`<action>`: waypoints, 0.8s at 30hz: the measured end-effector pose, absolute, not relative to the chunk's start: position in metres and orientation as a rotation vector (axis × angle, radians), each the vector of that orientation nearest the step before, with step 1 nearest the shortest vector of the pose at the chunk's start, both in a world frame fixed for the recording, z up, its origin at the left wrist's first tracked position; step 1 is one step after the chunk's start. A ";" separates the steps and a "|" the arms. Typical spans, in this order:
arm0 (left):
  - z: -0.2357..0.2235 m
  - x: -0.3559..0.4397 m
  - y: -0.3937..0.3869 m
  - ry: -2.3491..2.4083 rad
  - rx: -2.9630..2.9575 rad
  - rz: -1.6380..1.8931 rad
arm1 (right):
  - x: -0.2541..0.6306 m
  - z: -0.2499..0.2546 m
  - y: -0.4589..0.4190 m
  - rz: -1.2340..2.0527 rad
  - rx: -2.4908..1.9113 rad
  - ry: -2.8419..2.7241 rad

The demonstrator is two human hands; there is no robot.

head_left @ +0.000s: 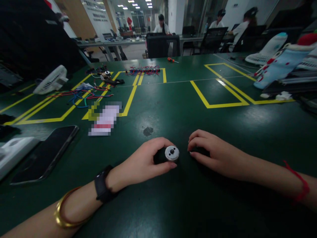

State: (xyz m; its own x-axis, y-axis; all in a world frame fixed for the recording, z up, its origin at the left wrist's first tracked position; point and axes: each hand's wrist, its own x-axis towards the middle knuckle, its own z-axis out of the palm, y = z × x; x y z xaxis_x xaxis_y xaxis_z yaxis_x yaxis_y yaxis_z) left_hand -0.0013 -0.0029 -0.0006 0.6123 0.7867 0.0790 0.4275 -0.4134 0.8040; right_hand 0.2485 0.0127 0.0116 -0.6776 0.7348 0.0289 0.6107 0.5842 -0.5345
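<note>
My left hand [146, 160] is closed round a small black cylinder with a round silver end cap, a small motor [171, 153], held just above the green table [173, 109]. The cap faces the camera and has a dark hole in its middle. My right hand [213, 152] rests on the table just right of the motor, fingers curled over a small dark thing that I cannot make out. The two hands are a few centimetres apart. A black watch and a gold bangle sit on my left wrist, a red string on my right.
A black phone [47, 153] and a white box [12, 152] lie at the left. Coloured wires [81, 94], a white fan [51, 81] and small parts lie farther back inside yellow tape lines. Fan parts [277, 62] are stacked at the right. Several people sit at far desks.
</note>
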 end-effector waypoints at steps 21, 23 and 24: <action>-0.002 -0.002 -0.003 0.981 2.146 0.559 | 0.210 0.033 0.004 0.764 -0.873 -2.396; -0.002 -0.002 -0.003 0.981 2.149 0.567 | 0.210 0.033 0.003 0.741 -0.849 -2.403; -0.003 -0.002 -0.003 0.982 2.151 0.567 | 0.210 0.033 0.002 0.746 -0.844 -2.393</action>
